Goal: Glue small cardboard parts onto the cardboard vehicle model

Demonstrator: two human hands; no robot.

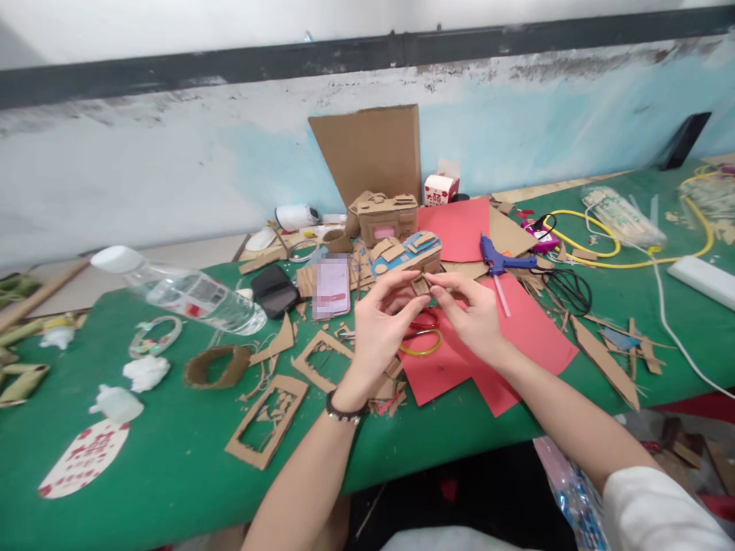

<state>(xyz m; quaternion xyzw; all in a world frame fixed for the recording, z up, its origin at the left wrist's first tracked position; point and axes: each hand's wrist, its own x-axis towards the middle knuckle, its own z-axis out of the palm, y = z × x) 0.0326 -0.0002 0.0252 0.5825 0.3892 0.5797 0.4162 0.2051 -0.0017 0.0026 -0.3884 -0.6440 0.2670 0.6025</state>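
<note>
My left hand [382, 317] and my right hand [469, 310] meet above the middle of the table. Between their fingertips they hold a small cardboard piece [421, 285], folded or hollow in shape. Just below it, scissors with a red and a yellow loop [422, 344] lie on red paper [525, 337]. Behind my hands sit a blue and brown cardboard piece [405, 252] and a cardboard camera model [387, 218]. A blue glue gun [502, 259] with a clear stick rests to the right of my right hand.
A clear bottle [195, 295] lies tilted at the left, near a black case [276, 291] and a phone [331, 287]. Cardboard frames [269, 421] and scraps cover the front left. Cables [574, 287] and a white power strip [703, 282] are at the right. A cardboard sheet [373, 153] leans on the wall.
</note>
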